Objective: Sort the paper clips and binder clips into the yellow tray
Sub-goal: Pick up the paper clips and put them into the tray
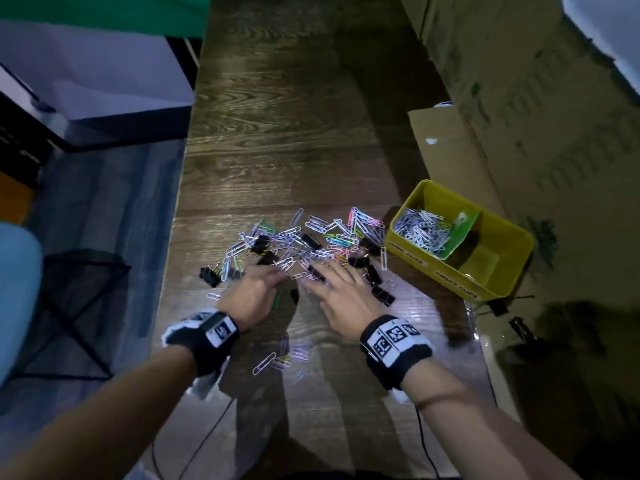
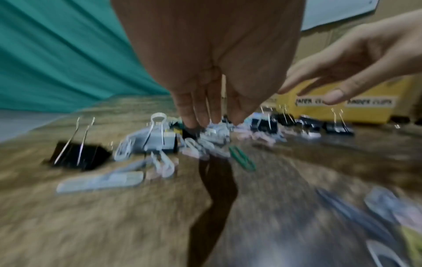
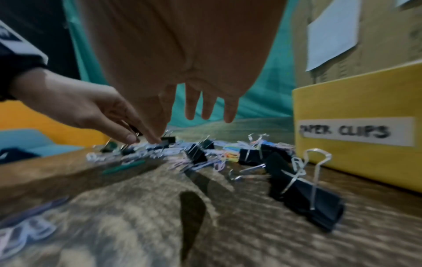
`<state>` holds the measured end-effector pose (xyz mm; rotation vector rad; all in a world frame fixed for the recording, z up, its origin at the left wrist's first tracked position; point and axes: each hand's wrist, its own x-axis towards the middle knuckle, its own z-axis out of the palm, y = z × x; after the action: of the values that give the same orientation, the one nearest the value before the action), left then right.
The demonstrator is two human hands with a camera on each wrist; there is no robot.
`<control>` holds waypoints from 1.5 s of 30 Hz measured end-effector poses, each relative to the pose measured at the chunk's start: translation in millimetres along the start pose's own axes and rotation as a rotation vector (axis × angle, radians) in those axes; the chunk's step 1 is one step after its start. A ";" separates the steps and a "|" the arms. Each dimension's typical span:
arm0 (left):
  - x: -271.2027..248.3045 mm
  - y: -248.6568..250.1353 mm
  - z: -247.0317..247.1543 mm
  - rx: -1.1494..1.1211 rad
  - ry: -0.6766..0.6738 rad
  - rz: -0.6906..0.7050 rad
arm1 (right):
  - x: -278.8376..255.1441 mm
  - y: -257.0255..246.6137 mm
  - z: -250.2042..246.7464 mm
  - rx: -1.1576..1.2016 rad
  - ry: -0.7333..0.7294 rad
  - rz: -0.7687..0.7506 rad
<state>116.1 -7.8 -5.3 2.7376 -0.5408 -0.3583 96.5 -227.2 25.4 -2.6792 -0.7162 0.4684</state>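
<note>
Both hands are working at the near edge of a mixed heap on the wooden surface point(image 1: 298, 140). The left hand point(image 1: 254, 294) is reaching down with its fingers point(image 2: 196, 115) extended and close together; they are touching the paper clips point(image 1: 311, 237), and I cannot tell if they are already pinching one. The right hand point(image 1: 341, 294) is hovering flat just above the heap, its fingers point(image 3: 206, 106) spread and straight, grasping nothing. The black binder clips point(image 1: 375, 282) are lying mostly on the right side of the heap, just beside the right hand and between it and the yellow tray point(image 1: 512, 237). The tray is standing to the right of the heap; its nearer left compartment is already holding many paper clips, while the other one looks nearly bare. In my judgement the right hand is nearer to the tray, so carrying should go rightward and slightly away from the person.
</note>
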 end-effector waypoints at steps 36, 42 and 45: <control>35.0 -17.4 -6.8 -0.196 0.135 -0.056 | 2.8 -47.2 75.1 -0.065 -0.194 -0.126; -15.8 -6.2 10.5 -0.021 0.180 0.195 | -12.1 -32.1 68.7 0.050 -0.046 0.024; -54.4 -10.7 42.0 0.069 -0.049 0.170 | -7.2 -23.6 63.9 -0.033 -0.144 0.158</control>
<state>58.0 12.4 -37.8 2.7288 -0.8065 -0.3707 55.7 -197.3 -20.7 -2.7667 -0.5571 0.7011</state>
